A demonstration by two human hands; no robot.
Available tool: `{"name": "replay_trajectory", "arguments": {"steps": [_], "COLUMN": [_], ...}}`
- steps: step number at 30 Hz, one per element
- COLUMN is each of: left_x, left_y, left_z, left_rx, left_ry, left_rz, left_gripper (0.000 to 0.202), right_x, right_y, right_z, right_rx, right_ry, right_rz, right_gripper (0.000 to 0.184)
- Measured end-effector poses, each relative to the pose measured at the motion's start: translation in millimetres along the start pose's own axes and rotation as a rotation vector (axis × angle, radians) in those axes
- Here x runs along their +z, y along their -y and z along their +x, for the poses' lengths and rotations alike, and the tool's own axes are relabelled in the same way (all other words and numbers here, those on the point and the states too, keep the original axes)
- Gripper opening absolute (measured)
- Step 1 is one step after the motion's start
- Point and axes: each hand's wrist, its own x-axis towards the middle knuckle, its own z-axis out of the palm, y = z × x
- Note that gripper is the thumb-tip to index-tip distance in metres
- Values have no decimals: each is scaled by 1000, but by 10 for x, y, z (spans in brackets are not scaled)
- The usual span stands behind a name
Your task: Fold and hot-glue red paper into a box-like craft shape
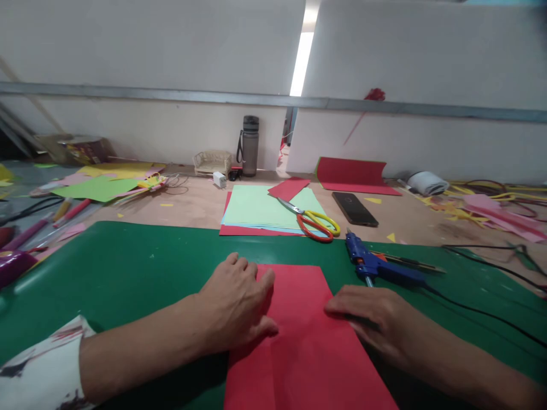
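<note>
A red sheet of paper [305,341] lies on a green cutting mat [128,273] in front of me. My left hand [237,304] rests palm down on the sheet's left part, fingers stretched out flat and together. My right hand [370,319] presses on the sheet's right edge, fingers laid flat and pointing left. Neither hand holds anything. A faint vertical crease runs down the paper between the hands.
A blue glue gun [376,265] with a black cord lies just beyond my right hand. Farther back are red-and-yellow scissors [316,222] on a stack of pale green paper [260,208], a black phone [354,208], a grey bottle [250,145], and paper scraps at both sides.
</note>
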Motion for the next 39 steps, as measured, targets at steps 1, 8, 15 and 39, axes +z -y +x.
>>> {"name": "replay_trajectory", "arguments": {"steps": [1,8,15,39], "left_x": [-20,-252,-196,-284], "left_y": [-17,-279,-317,-26], "left_z": [-2,-156,-231,-53], "left_rx": [-19,10,31,368], "left_ry": [-16,106,166,119], "left_rz": [1,-314,-492,-292], "left_gripper": [53,31,29,17], "right_x": [64,262,100,-260], "right_y": [35,392,92,54], "right_z": [-4,82,356,1188], "right_rx": [-42,-286,-275,-70], "right_ry": [-81,-339,10,600], "right_rz": [-113,-515,-141,129], "right_gripper": [27,23,22,4]}}
